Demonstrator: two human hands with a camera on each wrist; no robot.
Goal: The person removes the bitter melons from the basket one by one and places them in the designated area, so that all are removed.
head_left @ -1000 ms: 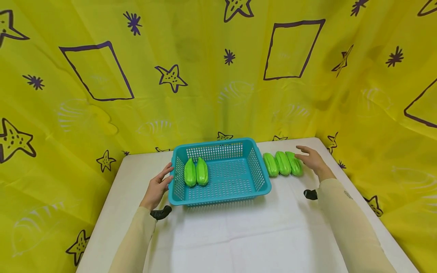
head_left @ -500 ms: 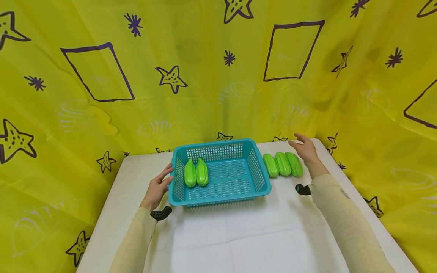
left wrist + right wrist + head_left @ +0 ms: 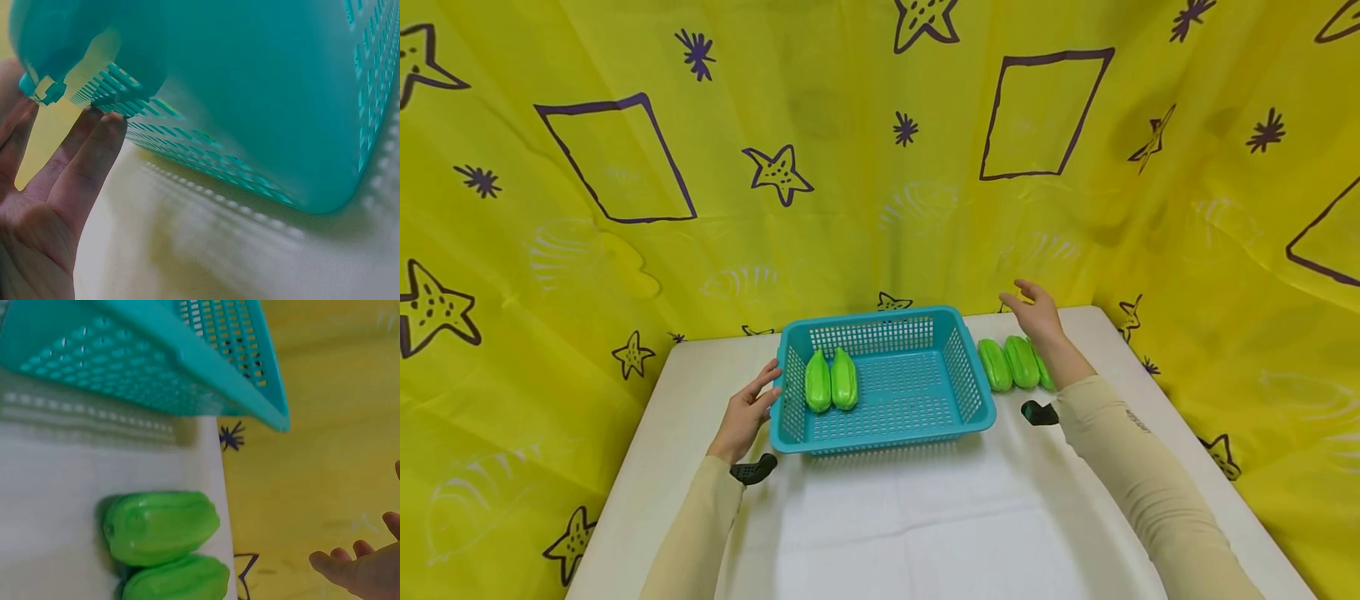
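Note:
A turquoise plastic basket (image 3: 976, 367) with slotted walls stands on the white table. Two glossy green ridged fruits (image 3: 844, 382), looking like unripe papayas, lie side by side at its left end. My left hand (image 3: 743, 422) has its fingers extended against the basket's left end; the left wrist view puts the fingertips (image 3: 114, 122) right at the slotted wall. Just right of the basket, three more green fruits (image 3: 996, 367) lie in a row, the rightmost partly hidden behind my right wrist. Over their far ends my right hand (image 3: 1043, 323) is raised, fingers loosely spread, holding nothing.
A yellow curtain (image 3: 842, 242) with dark stars and rectangles hangs behind the table and along both sides. White cloth (image 3: 910, 525) covers the table in front of the basket. Black devices (image 3: 1040, 413) are strapped at both wrists.
My right hand has moved left and away from me, from beside the rightmost fruit to above the row's far ends. My left hand, the basket and the fruits stay put.

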